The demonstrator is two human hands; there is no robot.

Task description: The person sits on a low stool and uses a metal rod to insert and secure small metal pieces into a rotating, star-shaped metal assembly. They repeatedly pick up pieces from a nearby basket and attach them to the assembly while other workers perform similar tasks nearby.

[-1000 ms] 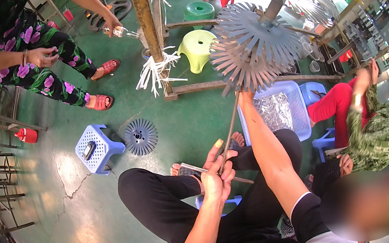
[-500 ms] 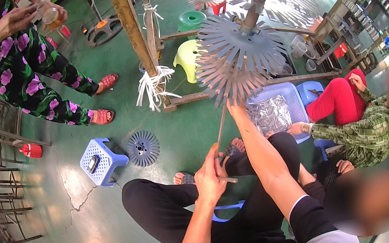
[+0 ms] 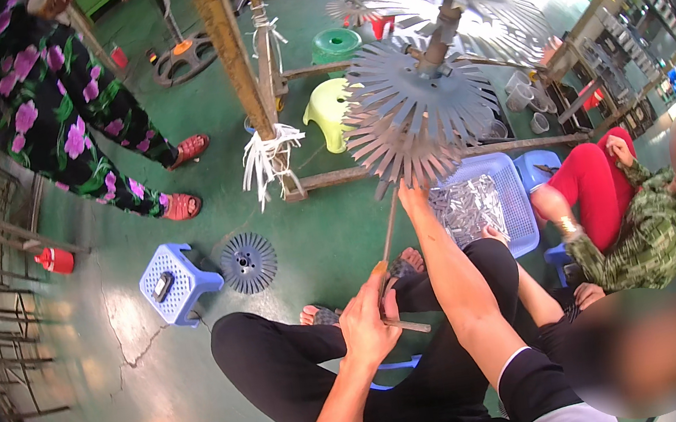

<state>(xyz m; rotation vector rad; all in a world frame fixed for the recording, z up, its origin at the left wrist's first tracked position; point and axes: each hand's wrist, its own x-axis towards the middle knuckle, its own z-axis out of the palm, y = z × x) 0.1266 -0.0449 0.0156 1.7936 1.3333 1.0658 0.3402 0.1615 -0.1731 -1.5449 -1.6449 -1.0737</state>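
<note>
Rods (image 3: 385,243) of thin metal are grasped in the left hand (image 3: 370,326), clenched near the lap. The right hand (image 3: 413,194) is raised to the lower edge of the grey slotted disc (image 3: 419,111); its grip cannot be told. A blue basket (image 3: 514,188) of metal pieces is seen to the right.

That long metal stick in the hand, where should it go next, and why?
Probably up a little, into the round spoked disc. The left hand holds the thin metal strip by its lower end, its top already reaches the disc's lower edge, and the right hand is there as if to guide it in.
</note>
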